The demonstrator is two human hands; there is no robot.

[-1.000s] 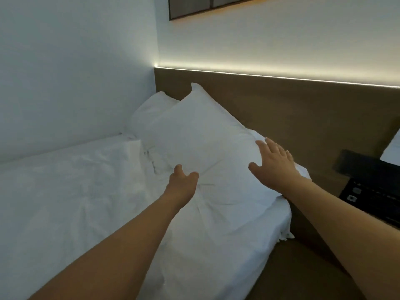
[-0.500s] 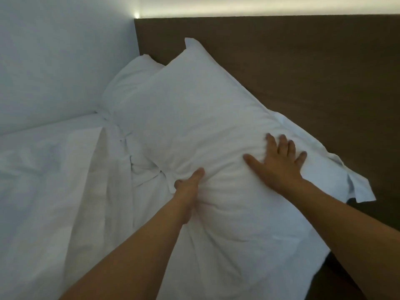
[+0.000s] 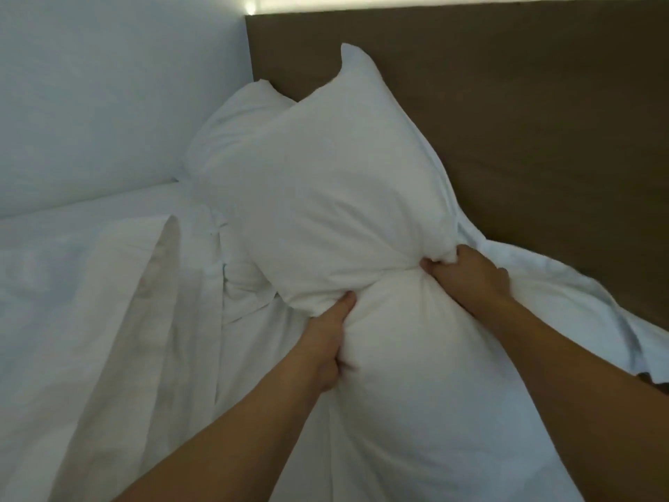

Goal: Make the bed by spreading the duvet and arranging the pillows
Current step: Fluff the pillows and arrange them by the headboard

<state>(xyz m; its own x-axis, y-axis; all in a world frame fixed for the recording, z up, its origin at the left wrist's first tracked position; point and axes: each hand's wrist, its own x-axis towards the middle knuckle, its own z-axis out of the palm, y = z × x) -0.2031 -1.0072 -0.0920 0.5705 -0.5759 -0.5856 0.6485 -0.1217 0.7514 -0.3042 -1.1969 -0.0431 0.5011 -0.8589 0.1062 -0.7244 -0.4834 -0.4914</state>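
Two soft white pillows sit at the far end of the bed. The front pillow (image 3: 336, 197) is puffy and pinched in the middle, leaning against the flat brown headboard (image 3: 525, 121). The back pillow (image 3: 235, 128) peeks out behind it in the far left corner. The left hand (image 3: 325, 342) squeezes the front pillow, thumb up. The right hand (image 3: 467, 277) grabs a bunch of it with curled fingers. Both arms reach straight out. The crinkly white duvet (image 3: 90, 320) lies on the left.

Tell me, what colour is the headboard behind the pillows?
Plain brown, without any pattern, the headboard shows best in the head view.
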